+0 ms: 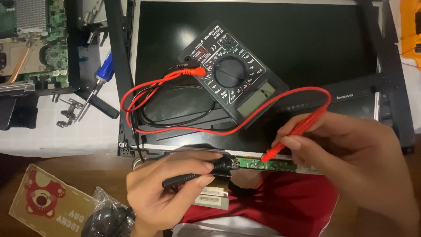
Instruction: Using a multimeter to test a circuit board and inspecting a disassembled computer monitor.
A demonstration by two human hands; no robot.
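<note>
Probing the green board strip (267, 164) at the panel's (263, 44) near edge w/ both leads. Right hand (351, 158) pinches the red probe (291, 134) like a pen, tip down on or just above the strip; can't tell if it truly touches. Left hand (171, 188) is curled round the black probe (197, 173), thumb and fingers pressed on its shaft, tip aimed at the strip's left end.

Meter (232, 81) lies tilted on the panel, red plug in, red lead looping left of it and back round to the right hand; black lead coils under the loop.

Progress, as a guess: setup looks done (meter out, leads plugged, both probes at the strip). Reading seems not yet had; the display looks blank or too washed out to tell.

Hard to make out: dial setting, exact contact points, black tip behind the fingers. Left of the panel: a screwdriver (98, 83) on white cloth, a bare laptop board (33, 39) cut off at the corner. Near the left hand, a bagged dark thing (107, 219), cut off.
</note>
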